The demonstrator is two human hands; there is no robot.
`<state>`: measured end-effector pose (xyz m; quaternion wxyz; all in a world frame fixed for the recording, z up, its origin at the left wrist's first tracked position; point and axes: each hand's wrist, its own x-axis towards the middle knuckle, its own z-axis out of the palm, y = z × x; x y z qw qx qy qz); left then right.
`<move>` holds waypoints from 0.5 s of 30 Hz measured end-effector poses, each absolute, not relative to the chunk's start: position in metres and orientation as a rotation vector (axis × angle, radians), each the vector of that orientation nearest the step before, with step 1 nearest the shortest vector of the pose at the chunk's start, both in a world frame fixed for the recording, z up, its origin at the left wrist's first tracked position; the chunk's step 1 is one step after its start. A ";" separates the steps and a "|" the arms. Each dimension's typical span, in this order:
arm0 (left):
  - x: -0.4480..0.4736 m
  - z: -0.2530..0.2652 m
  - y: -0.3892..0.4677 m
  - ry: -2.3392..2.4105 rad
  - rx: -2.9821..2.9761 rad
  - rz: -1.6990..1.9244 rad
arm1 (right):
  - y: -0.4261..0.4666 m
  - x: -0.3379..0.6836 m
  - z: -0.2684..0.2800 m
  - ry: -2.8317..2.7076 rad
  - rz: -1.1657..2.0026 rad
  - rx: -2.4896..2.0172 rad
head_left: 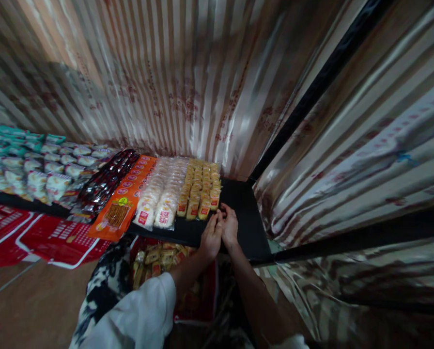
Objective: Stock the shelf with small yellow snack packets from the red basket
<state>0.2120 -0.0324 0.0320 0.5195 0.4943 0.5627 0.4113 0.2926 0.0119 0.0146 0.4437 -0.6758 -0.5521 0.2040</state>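
Note:
My left hand [211,236] and my right hand [230,226] meet over the front edge of a black shelf [244,208]. The fingers of both are curled in toward each other, and whatever lies between them is hidden. Just beyond the fingertips stand rows of small yellow wrapped snack packets [198,189] with red labels. My right hand is close to the rightmost row's front packet; contact cannot be made out. Below the shelf, a red box [216,291] holds many loose packets of a similar yellow kind [159,257].
Left of the yellow rows lie white wrapped snacks [165,213], an orange snack bag [118,211], dark shiny packets [106,182] and white-and-teal packets [59,184]. Red bags [64,237] hang below. Striped sheeting [188,87] backs the shelf, with a black post [304,97] at its right.

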 end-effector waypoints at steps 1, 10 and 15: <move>0.210 0.033 -0.039 1.338 1.181 0.996 | 0.006 0.291 0.015 -1.364 0.505 -1.677; 0.181 0.032 -0.112 1.308 1.279 1.009 | -0.064 0.265 0.011 -1.435 0.433 -1.601; 0.145 0.028 -0.149 1.346 1.303 0.980 | -0.104 0.241 -0.002 -1.535 0.483 -1.554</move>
